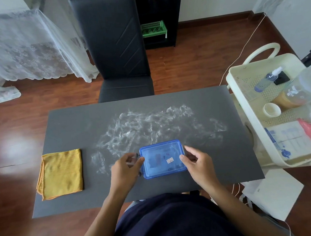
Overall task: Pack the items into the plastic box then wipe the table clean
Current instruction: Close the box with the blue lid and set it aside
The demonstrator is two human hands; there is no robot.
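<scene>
The blue plastic box (162, 159) lies flat on the near middle of the dark bench (67, 121), its translucent lid on; dim shapes and a small white label show through the lid, but what they are cannot be told. The left hand (126, 168) grips the box's left end, fingers curled around the clasp there, thumb tip at the lid's edge. The right hand (196, 158) grips the right end in the same way, thumb on the lid's right rim and fingers curled behind the side.

Just beyond the box, a wide patch of white smeared residue (146, 126) spreads across the middle of the bench and trails down to the left of the left hand. A folded yellow cloth (60, 174) lies near the bench's left edge, well apart from the box.

A black chair (115, 46) stands at the far side of the bench. To the right stands a cream cart (241, 85) carrying a spray bottle (268, 80), a small white cup (271, 109) and packets.
</scene>
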